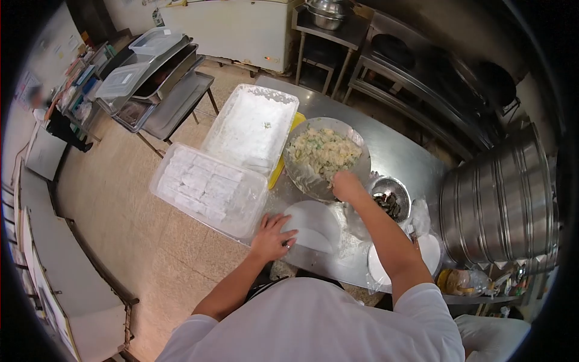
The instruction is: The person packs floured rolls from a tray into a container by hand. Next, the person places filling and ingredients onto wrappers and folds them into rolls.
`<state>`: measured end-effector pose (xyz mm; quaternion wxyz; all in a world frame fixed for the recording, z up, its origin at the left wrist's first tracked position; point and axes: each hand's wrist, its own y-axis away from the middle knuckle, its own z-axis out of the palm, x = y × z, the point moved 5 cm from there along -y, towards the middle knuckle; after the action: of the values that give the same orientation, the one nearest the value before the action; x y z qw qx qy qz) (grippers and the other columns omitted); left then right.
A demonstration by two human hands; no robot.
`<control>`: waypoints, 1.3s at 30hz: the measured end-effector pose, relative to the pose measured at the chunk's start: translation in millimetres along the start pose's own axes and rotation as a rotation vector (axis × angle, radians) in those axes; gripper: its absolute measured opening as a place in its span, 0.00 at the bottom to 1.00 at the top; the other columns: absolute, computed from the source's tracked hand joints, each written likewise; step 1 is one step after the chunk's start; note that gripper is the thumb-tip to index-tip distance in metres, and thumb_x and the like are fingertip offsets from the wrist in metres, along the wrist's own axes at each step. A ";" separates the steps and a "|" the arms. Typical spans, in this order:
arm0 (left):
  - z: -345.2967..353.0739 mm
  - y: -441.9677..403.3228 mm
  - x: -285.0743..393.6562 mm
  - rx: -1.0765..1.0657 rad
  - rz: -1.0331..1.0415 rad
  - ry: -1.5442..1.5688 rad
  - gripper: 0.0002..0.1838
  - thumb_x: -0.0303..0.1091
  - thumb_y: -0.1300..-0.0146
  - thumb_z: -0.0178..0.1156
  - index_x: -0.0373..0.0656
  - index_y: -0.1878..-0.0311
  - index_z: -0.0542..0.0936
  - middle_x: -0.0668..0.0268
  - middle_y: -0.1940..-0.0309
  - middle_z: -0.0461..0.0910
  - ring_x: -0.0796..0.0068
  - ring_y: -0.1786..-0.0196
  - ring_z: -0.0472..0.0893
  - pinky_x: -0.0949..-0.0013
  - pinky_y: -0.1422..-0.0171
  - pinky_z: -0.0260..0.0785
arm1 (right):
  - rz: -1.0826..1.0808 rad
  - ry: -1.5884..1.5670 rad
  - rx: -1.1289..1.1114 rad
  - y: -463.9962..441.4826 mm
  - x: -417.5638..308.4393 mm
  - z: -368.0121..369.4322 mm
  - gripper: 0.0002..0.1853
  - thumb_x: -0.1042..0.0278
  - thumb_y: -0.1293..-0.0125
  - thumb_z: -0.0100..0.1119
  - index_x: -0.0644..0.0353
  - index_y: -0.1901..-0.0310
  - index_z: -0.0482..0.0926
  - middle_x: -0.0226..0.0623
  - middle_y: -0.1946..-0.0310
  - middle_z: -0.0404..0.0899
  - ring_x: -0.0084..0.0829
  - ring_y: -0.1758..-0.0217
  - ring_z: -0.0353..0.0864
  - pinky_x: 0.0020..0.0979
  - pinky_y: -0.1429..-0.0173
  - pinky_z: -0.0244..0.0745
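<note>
My left hand (271,236) lies with fingers spread at the left edge of a thin round white wrapper (310,220), which has a second overlapping layer at its near side. My right hand (348,186) is closed at the near rim of a wide metal bowl (294,177). Inside that bowl is a pale chopped filling with green bits (325,151). Whatever the right fingers grip is hidden from view. Just right of this hand sits a smaller metal bowl (405,196) holding dark pieces (387,205), partly covered by my forearm.
Left of the bowl are a flour-dusted white tray (244,130) and a clear plastic box (241,220) of floured white pieces. Steamer rings (497,199) stand on the right, near a white round plate (429,256). Far left, a person (57,123) stands by shelves.
</note>
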<state>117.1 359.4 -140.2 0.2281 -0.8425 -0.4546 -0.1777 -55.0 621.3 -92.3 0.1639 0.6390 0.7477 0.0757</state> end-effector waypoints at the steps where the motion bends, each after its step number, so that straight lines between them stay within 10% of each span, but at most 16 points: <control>1: -0.2 0.5 -0.2 0.001 -0.007 0.003 0.15 0.46 0.32 0.71 0.61 0.45 0.94 0.62 0.24 0.77 0.53 0.20 0.72 0.35 0.12 0.54 | 0.006 -0.056 0.045 -4.5 6.6 -1.4 0.11 0.69 0.33 0.65 0.65 0.55 0.90 0.60 0.49 0.89 0.58 0.43 0.90 0.51 0.35 0.85; 39: -1.7 4.1 -3.1 0.040 0.022 0.015 0.13 0.46 0.32 0.70 0.61 0.47 0.92 0.63 0.27 0.79 0.55 0.21 0.72 0.36 0.12 0.56 | -0.072 0.062 -0.060 -7.6 -25.2 22.0 0.11 0.73 0.37 0.65 0.65 0.56 0.92 0.57 0.52 0.90 0.59 0.46 0.90 0.53 0.39 0.85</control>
<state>118.8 354.4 -141.3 0.2503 -0.8414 -0.4469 -0.1722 -51.2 593.1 -111.6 0.1623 0.6040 0.7722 0.1120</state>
